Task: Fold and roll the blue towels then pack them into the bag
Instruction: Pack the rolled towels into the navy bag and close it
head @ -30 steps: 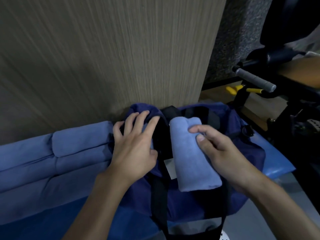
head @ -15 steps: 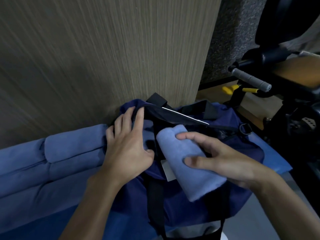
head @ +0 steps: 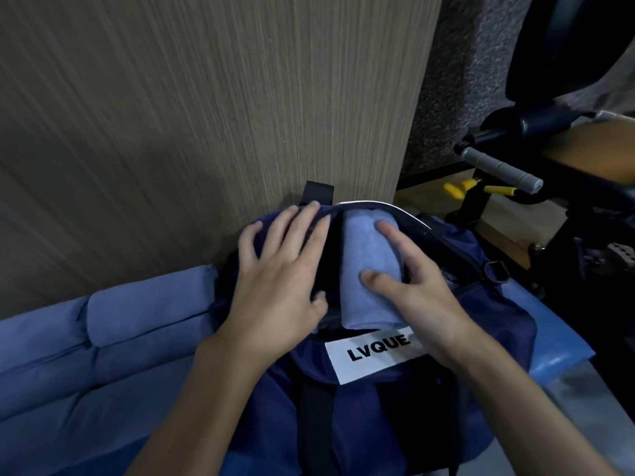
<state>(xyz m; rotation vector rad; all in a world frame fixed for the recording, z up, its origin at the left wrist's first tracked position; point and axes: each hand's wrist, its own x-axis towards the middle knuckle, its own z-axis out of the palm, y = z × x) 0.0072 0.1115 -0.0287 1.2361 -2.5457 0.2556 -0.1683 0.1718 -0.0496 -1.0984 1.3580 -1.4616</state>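
The towel [head: 369, 269] lay rolled in the open mouth of the bag [head: 498, 321], straight ahead of us, between our two hands. Its long axis ran away from us toward the wall [head: 240, 97]. The far end was tucked just under the pale zip rim [head: 395, 209], and the near end rested at the near lip, just above the label [head: 376, 352].

Our right hand [head: 422, 300] was the nearer one and gripped the towel. The thumb lay across the top near its middle, the forefinger reached along the far part, and the other fingers went round the right side, where we could not see them.

Our left hand [head: 278, 280] held nothing. It lay flat with its fingers spread, pressing the bag's left flap down and outward beside the towel, apart from it across a dark gap.

We judged that the coming push had to go down and forward along the towel's own length, with the left hand keeping the mouth wide. More blue rolls [head: 144, 310] lay just left of the bag, nearer our left hand.
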